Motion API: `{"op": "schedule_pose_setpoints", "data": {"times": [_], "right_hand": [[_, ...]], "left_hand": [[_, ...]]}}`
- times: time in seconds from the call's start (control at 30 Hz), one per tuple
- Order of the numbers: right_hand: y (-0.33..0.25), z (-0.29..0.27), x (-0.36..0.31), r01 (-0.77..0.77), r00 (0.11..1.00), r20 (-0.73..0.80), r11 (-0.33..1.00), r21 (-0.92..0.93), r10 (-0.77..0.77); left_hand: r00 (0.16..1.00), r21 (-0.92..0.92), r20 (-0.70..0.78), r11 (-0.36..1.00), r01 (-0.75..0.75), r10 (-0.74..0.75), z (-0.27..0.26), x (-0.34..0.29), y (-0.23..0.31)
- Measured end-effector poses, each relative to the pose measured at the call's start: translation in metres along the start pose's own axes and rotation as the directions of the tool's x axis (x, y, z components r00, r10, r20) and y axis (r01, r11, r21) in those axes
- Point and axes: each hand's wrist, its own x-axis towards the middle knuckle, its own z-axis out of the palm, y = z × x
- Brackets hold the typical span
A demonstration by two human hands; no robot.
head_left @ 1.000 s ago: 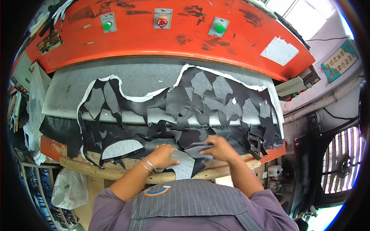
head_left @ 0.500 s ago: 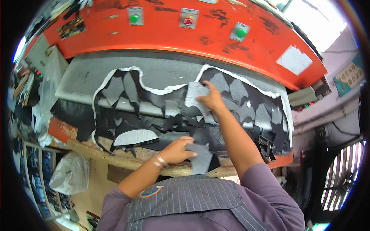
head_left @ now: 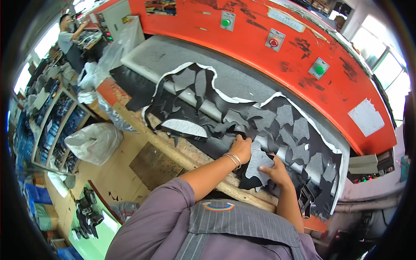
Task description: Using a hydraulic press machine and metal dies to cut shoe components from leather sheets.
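Note:
My right hand (head_left: 277, 172) is closed on a grey cut piece (head_left: 258, 167) with black edges, thumb on top, near the board's front edge. Beside it my left hand (head_left: 241, 148) has its fingers curled down among the black scraps (head_left: 232, 128). What those fingers pinch is hidden. Beyond both hands lies a large black sheet (head_left: 221, 102) with a wavy white edge, full of cut-outs, with several grey cut pieces (head_left: 264, 118) on it. A half-round whitish piece (head_left: 185, 127) lies left of my left hand.
An orange machine front (head_left: 247, 30) with green and red buttons runs along the back. A wooden rail (head_left: 164, 151) edges the near side. A metal cutting die (head_left: 306, 197) stands right of my right hand. At left are a white sack (head_left: 95, 143), racks (head_left: 56, 125) and another person (head_left: 71, 43).
My right hand has drawn back from the sheet toward the front edge and holds a grey piece. My left hand has moved in among the scraps. The view has turned left.

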Motion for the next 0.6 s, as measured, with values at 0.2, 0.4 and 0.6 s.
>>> {"op": "schedule_pose_setpoints", "data": {"times": [0.2,0.4,0.6], "right_hand": [[0.011,0.011,-0.008,0.101,0.985,-0.098,0.928,-0.360,-0.145],[-0.026,-0.013,-0.026,0.207,0.943,0.293,0.967,-0.148,-0.157],[-0.099,0.032,-0.003,0.543,0.835,0.210,0.822,-0.169,-0.508]], "left_hand": [[0.914,-0.755,0.396,0.536,0.378,-0.088,0.025,-0.031,-0.003],[0.997,-0.673,-0.067,0.740,-0.025,-0.027,-0.005,-0.129,0.016],[0.925,-0.983,-0.168,-0.019,-0.185,-0.340,-0.059,-0.249,-0.033]]}}
